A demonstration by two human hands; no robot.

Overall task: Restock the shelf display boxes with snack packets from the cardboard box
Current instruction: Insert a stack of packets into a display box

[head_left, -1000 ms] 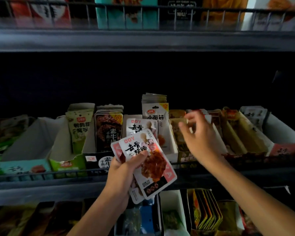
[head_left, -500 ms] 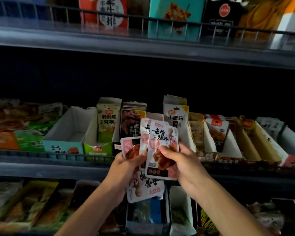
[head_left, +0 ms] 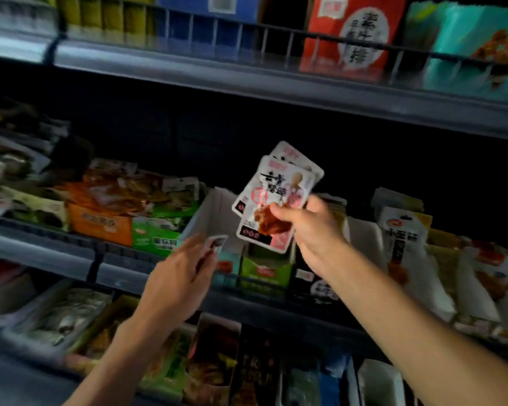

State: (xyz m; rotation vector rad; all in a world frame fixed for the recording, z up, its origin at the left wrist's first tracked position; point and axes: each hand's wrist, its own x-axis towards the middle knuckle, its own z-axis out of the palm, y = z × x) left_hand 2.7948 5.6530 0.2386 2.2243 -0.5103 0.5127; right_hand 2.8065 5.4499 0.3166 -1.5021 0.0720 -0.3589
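Several white-and-pink snack packets [head_left: 276,200] were fanned in the right hand [head_left: 311,230], pinched near their lower edges between thumb and fingers, so that the printed faces stood upright and tilted toward the shelf; held that way they seemed ready to drop edge-first into a display box. The left hand [head_left: 179,276] reached forward below them with one more small packet [head_left: 216,243] nipped at its fingertips, though blur hid exactly how the fingers lay; the two hands were near each other but apart. Just behind and below the fan stood an open white display box [head_left: 208,218] on the middle shelf [head_left: 41,253], its inside looking largely unfilled, which probably made it the target; neighbouring orange [head_left: 100,227] and green boxes [head_left: 156,238] to its left already held stock. The cardboard box named in the task was not in sight.
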